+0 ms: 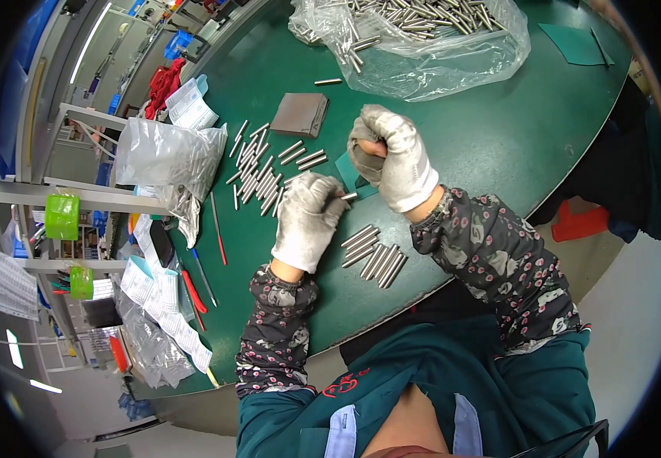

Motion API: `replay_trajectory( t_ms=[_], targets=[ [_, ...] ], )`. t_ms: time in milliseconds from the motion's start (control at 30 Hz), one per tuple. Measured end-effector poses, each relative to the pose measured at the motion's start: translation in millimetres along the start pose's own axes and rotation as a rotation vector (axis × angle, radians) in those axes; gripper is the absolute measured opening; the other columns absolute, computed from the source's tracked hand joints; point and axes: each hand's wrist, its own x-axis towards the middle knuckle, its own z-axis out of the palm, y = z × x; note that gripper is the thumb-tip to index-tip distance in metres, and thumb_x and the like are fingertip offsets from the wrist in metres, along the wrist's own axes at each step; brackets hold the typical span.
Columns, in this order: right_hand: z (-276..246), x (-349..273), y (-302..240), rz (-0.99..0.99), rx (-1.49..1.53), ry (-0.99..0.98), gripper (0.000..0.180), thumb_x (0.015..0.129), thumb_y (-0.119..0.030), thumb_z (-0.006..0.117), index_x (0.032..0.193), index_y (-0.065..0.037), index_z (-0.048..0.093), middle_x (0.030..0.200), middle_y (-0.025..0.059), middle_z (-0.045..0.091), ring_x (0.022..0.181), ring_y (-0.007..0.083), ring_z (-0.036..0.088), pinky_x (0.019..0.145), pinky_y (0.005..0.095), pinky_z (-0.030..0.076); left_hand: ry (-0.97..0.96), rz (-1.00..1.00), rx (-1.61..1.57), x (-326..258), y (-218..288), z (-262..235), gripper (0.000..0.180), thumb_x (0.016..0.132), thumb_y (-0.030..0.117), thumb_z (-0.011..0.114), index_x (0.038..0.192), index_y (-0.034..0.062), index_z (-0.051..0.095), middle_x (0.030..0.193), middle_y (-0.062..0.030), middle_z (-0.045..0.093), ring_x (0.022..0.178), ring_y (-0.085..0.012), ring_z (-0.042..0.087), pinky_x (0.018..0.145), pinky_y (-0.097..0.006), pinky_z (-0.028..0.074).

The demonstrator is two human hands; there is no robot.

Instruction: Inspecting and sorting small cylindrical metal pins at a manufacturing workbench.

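1. I am watching the left hand, gloved and curled shut, pinching a short metal pin whose tip is sticking out toward the right hand. The right hand is closed in a fist, but I cannot tell what it is gripping.
2. I am judging the pin as slippery in thick gloves; a loose pinch could be letting it drop and roll across the desk.
3. Just below the hands, a sorted row of pins is lying near the desk edge; a sweeping sleeve could be knocking them to the floor.
4. A second spread of pins is lying to the left, close enough for mixing.
5. Farther out, a grey block, a clear bag of pins and a crumpled plastic bag are crowding the reach.
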Motion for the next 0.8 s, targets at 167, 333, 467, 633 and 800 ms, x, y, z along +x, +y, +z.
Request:
replay_trajectory(
  t_ms=[167,333,467,633,800],
  targets=[
    [-1.5,-2.0,1.7,-0.032,0.005,-0.005,0.039,0.087,-0.034,0.039,0.056,-0.012,0.03,0.05,-0.004,0.024,0.042,0.0069,0.022,0.04,0.0236,0.016,0.048,0.014,0.109,3.0,-10.0,5.2,0.015,0.067,0.007,0.067,0.081,0.0071,0.06,0.08,-0.0077,0.058,0.078,-0.0272,0.055,0.068,-0.036,0.044],
    [1.1,-3.1,-0.3,-0.041,0.044,-0.044,0.039,0.087,-0.034,0.039,0.056,-0.013,0.03,0.05,-0.0043,0.024,0.042,0.0067,0.022,0.04,0.0234,0.016,0.045,0.018,0.114,3.2,-11.9,5.2,0.015,0.067,0.007,0.067,0.081,0.0069,0.06,0.08,-0.0076,0.058,0.076,-0.0273,0.055,0.067,-0.037,0.044],
    [1.8,-4.0,-0.1,-0.031,0.051,-0.043,0.039,0.086,-0.035,0.04,0.056,-0.013,0.03,0.051,-0.0042,0.024,0.042,0.0066,0.022,0.04,0.0234,0.016,0.049,0.043,0.137,3.7,-11.8,4.9,0.015,0.067,0.006,0.067,0.08,0.0067,0.059,0.079,-0.0076,0.057,0.075,-0.0274,0.055,0.066,-0.037,0.045],
    [1.0,-3.5,1.4,-0.03,0.035,-0.046,0.038,0.086,-0.035,0.041,0.056,-0.013,0.03,0.051,-0.004,0.024,0.043,0.0065,0.023,0.04,0.0234,0.016,0.055,0.045,0.135,3.2,-13.3,5.7,0.016,0.067,0.006,0.067,0.08,0.007,0.059,0.078,-0.0077,0.057,0.075,-0.0275,0.055,0.066,-0.037,0.044],
    [-0.8,-3.6,1.4,-0.056,0.045,-0.077,0.038,0.086,-0.034,0.04,0.057,-0.013,0.03,0.051,-0.0039,0.025,0.043,0.0069,0.023,0.041,0.0236,0.017,0.058,0.038,0.118,3.9,-11.8,7.1,0.016,0.066,0.006,0.067,0.08,0.0071,0.059,0.078,-0.0076,0.057,0.074,-0.0276,0.055,0.066,-0.037,0.044]
  ],
)
